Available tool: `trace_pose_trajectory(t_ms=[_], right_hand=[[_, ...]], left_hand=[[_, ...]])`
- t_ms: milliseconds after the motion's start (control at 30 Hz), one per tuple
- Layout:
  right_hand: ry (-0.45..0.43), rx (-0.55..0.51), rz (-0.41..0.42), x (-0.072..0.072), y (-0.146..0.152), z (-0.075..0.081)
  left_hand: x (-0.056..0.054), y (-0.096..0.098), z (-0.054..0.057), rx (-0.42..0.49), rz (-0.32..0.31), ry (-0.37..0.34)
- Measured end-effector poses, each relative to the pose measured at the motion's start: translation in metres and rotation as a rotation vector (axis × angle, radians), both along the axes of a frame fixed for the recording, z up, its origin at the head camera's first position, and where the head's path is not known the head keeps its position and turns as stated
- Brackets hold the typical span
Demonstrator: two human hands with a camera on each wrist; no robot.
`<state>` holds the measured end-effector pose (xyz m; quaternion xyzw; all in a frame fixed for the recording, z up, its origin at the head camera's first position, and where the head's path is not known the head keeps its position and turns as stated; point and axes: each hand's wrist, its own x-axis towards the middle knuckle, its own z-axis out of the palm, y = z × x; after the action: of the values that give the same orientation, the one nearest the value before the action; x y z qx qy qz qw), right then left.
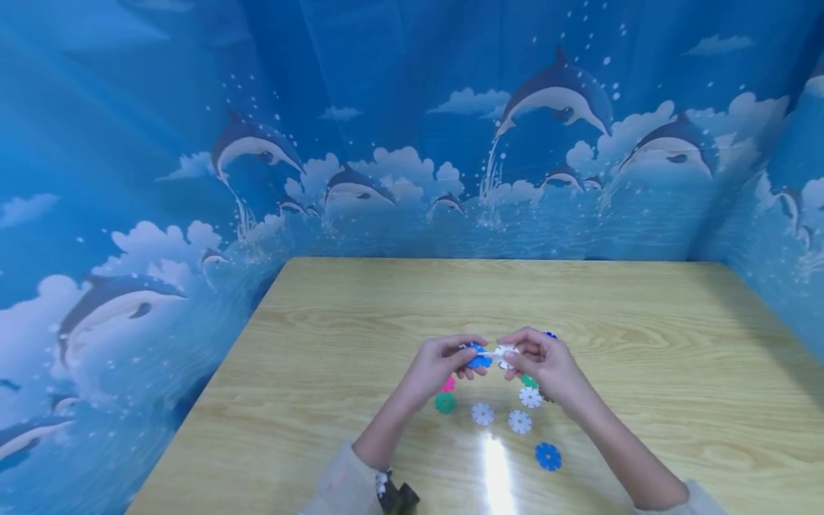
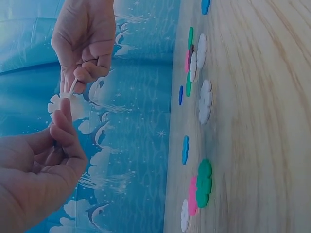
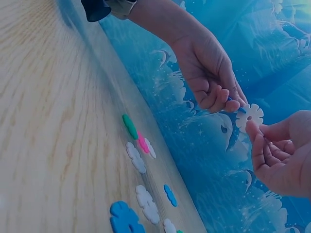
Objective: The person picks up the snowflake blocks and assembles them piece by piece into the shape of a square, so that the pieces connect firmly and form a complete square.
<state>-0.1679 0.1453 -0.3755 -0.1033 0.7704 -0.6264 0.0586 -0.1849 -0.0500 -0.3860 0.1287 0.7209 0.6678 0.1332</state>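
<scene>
Above the table, my left hand [image 1: 444,366] pinches a blue notched plastic disc [image 1: 478,355] between thumb and fingers. My right hand [image 1: 547,366] grips a white notched disc [image 1: 506,355]. A further white disc [image 3: 250,118] spans the gap between the hands. It looks edge-on from the head and face-on in the right wrist view, and appears slotted to the blue disc. Whether it is fully joined to the right hand's disc is hidden by the fingertips. In the left wrist view, that middle white disc [image 2: 57,104] shows just beyond the left fingertips.
Loose discs lie on the wooden table [image 1: 322,372] beneath the hands: green [image 1: 445,403], pink [image 1: 448,385], several white [image 1: 520,421] and a nearer blue one [image 1: 548,456]. Another blue disc [image 1: 550,335] shows behind the right hand. A dolphin-printed curtain [image 1: 386,107] surrounds the table's far and side edges.
</scene>
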Motion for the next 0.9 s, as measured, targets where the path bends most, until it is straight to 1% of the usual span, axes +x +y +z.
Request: trace_pose_trajectory(t_ms=[133,267,367,500,600,733,833,900], right_hand=[[0.023,0.016,0.031,-0.003,0.002,-0.001],[0.052,0.049,0.064,-0.007,0.008,0.001],[0.075,0.078,0.056,-0.011,0.017,0.002],[0.095,0.157,-0.023,-0.022,0.036,-0.003],[0.108,0.251,-0.106,-0.034,0.051,-0.012],[0.138,0.386,-0.202,-0.049,0.069,-0.031],[0.155,0.440,-0.243,-0.058,0.080,-0.048],[0.167,0.455,-0.258,-0.063,0.086,-0.059]], left_hand=[[0.000,0.000,0.004,-0.001,-0.002,0.018],[0.006,-0.001,0.015,0.007,0.010,0.024],[0.011,-0.002,0.023,0.011,0.033,0.023],[0.013,-0.003,0.026,0.010,0.053,0.016],[0.013,-0.004,0.026,0.007,0.051,0.007],[0.013,-0.004,0.026,0.003,0.047,0.000],[0.013,-0.004,0.026,0.004,0.044,-0.002],[0.013,-0.003,0.025,0.004,0.042,-0.005]])
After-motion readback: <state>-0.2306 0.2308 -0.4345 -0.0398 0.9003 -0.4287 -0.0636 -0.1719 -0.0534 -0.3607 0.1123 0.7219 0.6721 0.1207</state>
